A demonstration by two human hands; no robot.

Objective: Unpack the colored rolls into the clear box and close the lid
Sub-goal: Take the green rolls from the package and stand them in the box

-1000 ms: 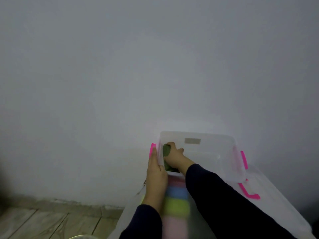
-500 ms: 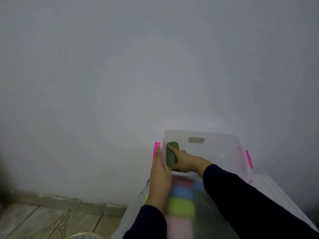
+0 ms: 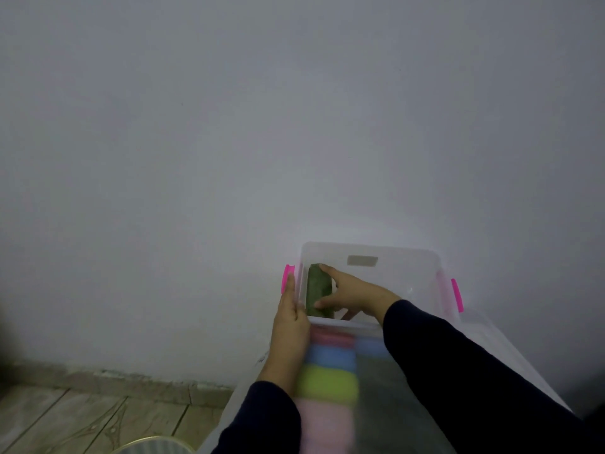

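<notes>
Head cam, R hand [image 3: 352, 294] fingers spread on green roll [image 3: 317, 291], L hand [image 3: 289, 317] flat on clear box [image 3: 406, 283]

I see most of the clear box [image 3: 409, 276] open toward its right wall and far edge, with room to reach in there. The dark green roll [image 3: 317, 290] stands against the left wall, with my right hand [image 3: 353, 296] on it and my left hand [image 3: 289, 317] along the left rim, blocking that side.
</notes>
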